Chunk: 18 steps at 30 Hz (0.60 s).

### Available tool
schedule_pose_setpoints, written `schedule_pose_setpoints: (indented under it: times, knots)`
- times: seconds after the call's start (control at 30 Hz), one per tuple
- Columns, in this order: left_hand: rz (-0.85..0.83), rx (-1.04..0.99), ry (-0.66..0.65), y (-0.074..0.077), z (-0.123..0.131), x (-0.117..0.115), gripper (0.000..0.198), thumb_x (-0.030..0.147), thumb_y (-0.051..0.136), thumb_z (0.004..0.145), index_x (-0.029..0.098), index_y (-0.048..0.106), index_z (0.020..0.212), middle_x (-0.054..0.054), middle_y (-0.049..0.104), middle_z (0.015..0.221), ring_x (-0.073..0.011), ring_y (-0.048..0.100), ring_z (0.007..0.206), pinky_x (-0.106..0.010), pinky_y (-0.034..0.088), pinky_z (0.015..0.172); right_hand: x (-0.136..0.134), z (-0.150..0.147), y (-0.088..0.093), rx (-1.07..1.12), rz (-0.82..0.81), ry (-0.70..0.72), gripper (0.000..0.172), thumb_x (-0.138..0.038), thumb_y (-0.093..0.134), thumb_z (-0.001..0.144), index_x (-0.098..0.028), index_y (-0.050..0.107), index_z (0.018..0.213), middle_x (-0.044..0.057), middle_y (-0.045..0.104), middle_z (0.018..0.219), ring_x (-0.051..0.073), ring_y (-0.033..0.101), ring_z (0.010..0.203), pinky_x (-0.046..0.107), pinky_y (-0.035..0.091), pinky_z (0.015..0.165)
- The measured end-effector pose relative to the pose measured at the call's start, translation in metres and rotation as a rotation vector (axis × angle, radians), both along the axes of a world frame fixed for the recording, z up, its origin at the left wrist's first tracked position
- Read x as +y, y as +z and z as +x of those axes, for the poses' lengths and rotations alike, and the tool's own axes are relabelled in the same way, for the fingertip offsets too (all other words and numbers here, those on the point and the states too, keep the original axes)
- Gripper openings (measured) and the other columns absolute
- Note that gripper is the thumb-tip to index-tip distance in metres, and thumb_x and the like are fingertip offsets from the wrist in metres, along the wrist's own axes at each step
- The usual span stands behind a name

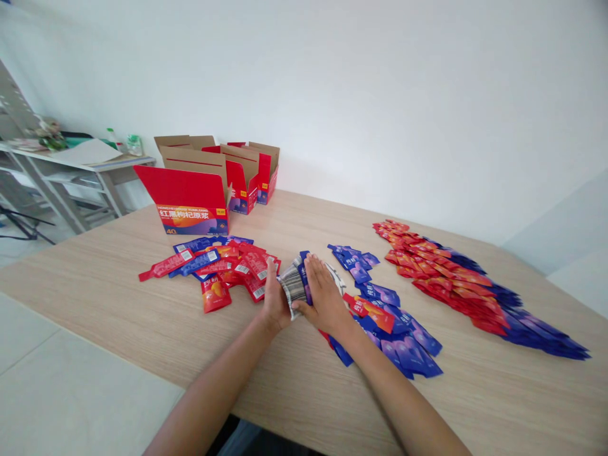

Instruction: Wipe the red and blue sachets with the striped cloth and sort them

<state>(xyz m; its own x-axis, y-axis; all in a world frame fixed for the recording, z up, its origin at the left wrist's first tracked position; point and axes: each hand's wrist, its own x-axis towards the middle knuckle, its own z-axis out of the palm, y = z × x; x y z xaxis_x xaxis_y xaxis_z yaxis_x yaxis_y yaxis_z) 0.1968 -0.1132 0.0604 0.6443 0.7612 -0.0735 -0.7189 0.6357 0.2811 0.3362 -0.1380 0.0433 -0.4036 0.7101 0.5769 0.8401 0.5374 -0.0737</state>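
- Head view: the table [213, 354] spread across the lower frame and bore the packets and boxes, seemingly so all lay within arm's reach.
- At right, a fanned row [444, 278] of red and blue packets overlapped like shingles, perhaps so single ones lifted off easily.
- Open boxes [192, 206] stood left of centre with flaps raised, which probably left their tops accessible.
- Right of centre, a loose spread [403, 351] of mostly blue packets lay near the hands, likely for quick picking.
- Left of centre, a mixed heap [216, 294] lay in front of the boxes, its packets pointing several ways.
- At the centre, the left hand [275, 297] supported a bundle [294, 288] of packets from the left, while the right hand [325, 294] pressed over it; the two-sided hold presumably kept the slick stack together. Whether it touched the table, I could not tell.
- Around this, a side desk [124, 163] stood at upper left.
- The right forearm [380, 373] crossed the lower centre, hiding part of the loose spread.
- A green-capped bottle [114, 137] stood on the desk, well out of the way.
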Motion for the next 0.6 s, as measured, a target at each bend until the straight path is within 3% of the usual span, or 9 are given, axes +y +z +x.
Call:
schedule_pose_setpoints:
  times: [0.1,0.27,0.37,0.6]
  knots:
    - [-0.004,0.028,-0.033,-0.001,0.002,-0.003,0.088,0.076,0.022,0.094,0.01,0.064,0.134,-0.017,0.076,0.112,-0.0318,0.072,0.105,-0.045,0.055,0.095,-0.001,0.0,0.002,-0.004,-0.018,0.022,0.1,-0.065,0.049,0.096,-0.007,0.001,0.162,0.029,0.015,0.165,0.036,0.009,0.156,0.063,0.024,0.121]
    - [-0.036,0.051,-0.096,-0.004,0.01,-0.012,0.08,0.073,0.029,0.095,0.012,0.066,0.132,-0.016,0.077,0.109,-0.0325,0.074,0.101,-0.044,0.057,0.09,-0.004,0.005,0.008,0.06,-0.139,0.03,0.079,-0.042,0.041,0.105,-0.019,-0.009,0.163,0.019,0.01,0.169,0.029,0.008,0.156,0.059,0.025,0.123]
    - [-0.049,0.054,-0.097,-0.005,0.013,-0.015,0.081,0.074,0.028,0.095,0.013,0.066,0.131,-0.016,0.076,0.11,-0.0326,0.074,0.1,-0.045,0.057,0.091,-0.003,0.005,0.008,0.135,-0.189,0.011,0.072,-0.039,0.036,0.107,-0.021,-0.007,0.163,0.017,0.013,0.169,0.027,0.011,0.156,0.057,0.024,0.124]
    - [-0.083,0.044,0.13,-0.002,0.004,-0.003,0.085,0.077,0.027,0.093,0.011,0.069,0.125,-0.017,0.076,0.109,-0.0305,0.072,0.104,-0.042,0.055,0.097,-0.006,-0.021,-0.011,0.246,-0.154,-0.004,0.062,-0.03,0.03,0.108,-0.024,0.006,0.164,0.014,0.025,0.167,0.025,0.023,0.154,0.055,0.028,0.124]
